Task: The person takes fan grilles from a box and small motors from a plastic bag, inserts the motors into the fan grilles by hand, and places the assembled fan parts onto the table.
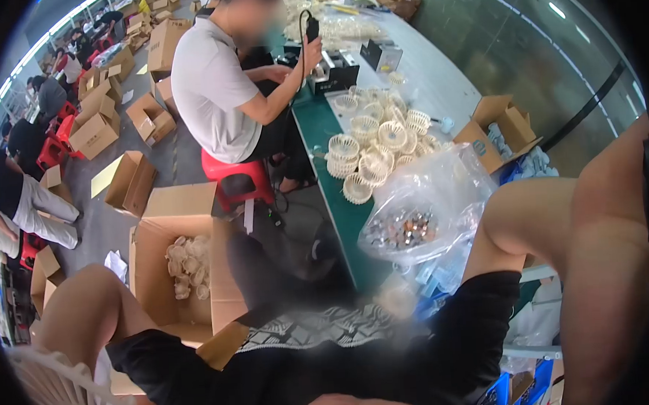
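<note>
Neither of my hands shows in this view. I look down at my own lap in black shorts [297, 372], with my left knee [87, 303] and my right knee [512, 218] raised. A bare limb [614, 261], probably my right arm, runs up the right edge and leaves the picture there. A white plastic fan grille [56, 396] lies at the bottom left beside my left knee. A clear plastic bag [420, 212] of small metal parts sits on the green table edge [339, 202] just beyond my right knee.
Several white round fan grilles [373, 145] are heaped on the table. A co-worker in a white shirt [215, 83] sits on a red stool, holding a black tool. An open carton [181, 276] of white parts stands on the floor. More cartons and people are at the left.
</note>
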The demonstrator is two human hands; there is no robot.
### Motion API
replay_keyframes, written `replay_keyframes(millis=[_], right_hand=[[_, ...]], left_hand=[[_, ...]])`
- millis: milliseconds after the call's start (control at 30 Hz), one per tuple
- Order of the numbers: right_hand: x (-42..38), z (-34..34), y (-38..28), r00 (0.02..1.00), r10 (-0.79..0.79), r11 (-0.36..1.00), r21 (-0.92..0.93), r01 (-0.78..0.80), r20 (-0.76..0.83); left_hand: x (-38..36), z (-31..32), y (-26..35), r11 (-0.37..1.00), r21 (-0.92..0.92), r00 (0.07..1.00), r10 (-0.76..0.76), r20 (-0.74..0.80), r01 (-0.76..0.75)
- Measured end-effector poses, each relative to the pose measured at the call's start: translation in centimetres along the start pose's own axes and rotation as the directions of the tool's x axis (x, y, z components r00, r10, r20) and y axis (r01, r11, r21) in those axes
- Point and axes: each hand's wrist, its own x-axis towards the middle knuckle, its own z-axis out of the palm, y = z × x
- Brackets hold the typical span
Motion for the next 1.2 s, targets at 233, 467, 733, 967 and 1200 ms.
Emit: replay_keyframes(millis=[233,467,733,967,1200], right_hand=[[0.2,-0.1,-0.4,0.999,-0.023,1.000,-0.002,0.023,-0.022],[1.8,-3.2,-6.0,0.982,-0.190,0.970,0.152,0.191,-0.020],[-4.1,-4.2,-3.8,0.998,0.003,0.990,-0.141,0.007,0.069],[-8.6,-3.5,-3.9,0.983,0.137,0.933,-0.350,-0.087,0.120],[-23.1,-6.8,-3.5,0.285,0.949,0.288,-0.735,-0.614,0.133]], left_hand=[[-1.0,-0.9,0.1,1.000,-0.014,1.000,-0.017,0.023,0.017],[-11.2,-1.8,1.3,0.910,-0.168,0.920,-0.390,-0.032,0.379],[-25.4,27.6,-3.4,0.043,-0.976,0.293,-0.956,0.021,0.213],[-29.8,44.2,2.6,-0.241,-0.841,0.328,-0.941,0.080,-0.484],[-25.7,40.0,4.5,-0.449,-0.887,-0.122,-0.879,0.460,-0.109]])
